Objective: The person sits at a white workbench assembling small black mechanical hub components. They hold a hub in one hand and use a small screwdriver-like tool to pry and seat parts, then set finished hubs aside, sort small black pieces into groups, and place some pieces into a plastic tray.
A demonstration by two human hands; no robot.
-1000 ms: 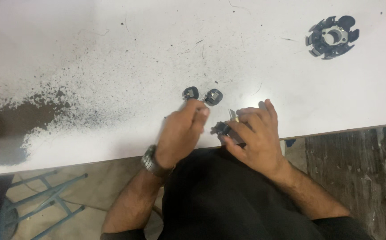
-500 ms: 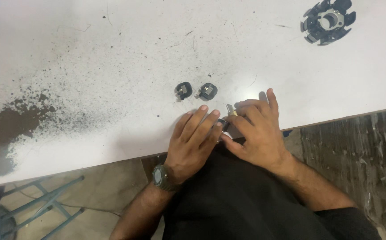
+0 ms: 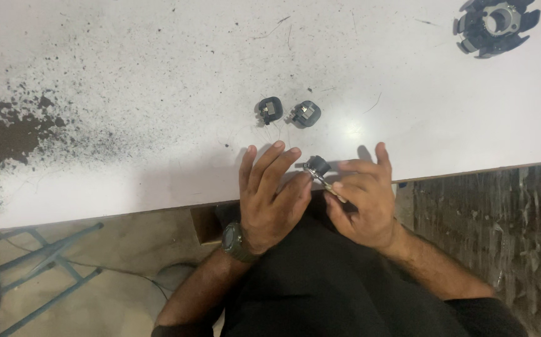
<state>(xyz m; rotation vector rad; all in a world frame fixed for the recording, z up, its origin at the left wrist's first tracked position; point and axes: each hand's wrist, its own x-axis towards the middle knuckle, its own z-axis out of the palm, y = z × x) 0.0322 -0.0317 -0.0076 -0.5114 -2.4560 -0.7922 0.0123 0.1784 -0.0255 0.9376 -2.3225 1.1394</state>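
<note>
At the near edge of a white table (image 3: 158, 93), my right hand (image 3: 364, 200) pinches a small black-and-metal part (image 3: 319, 170) by its thin metal stem. My left hand (image 3: 270, 193) lies beside it with the fingers spread, and its thumb and forefinger touch the part's black head. A watch is on my left wrist. Two similar small black parts lie on the table just beyond my fingers, one (image 3: 269, 109) on the left and one (image 3: 306, 113) on the right.
A round black-and-metal finned component (image 3: 493, 24) sits at the far right of the table. Dark powder stains (image 3: 14, 131) spread over the table's left side. A blue metal frame (image 3: 39, 262) stands on the floor at lower left. Rough dark flooring lies at the right.
My left hand has drawn back from the two parts on the table and opened its fingers beside my right hand. The small part now shows between both hands.
</note>
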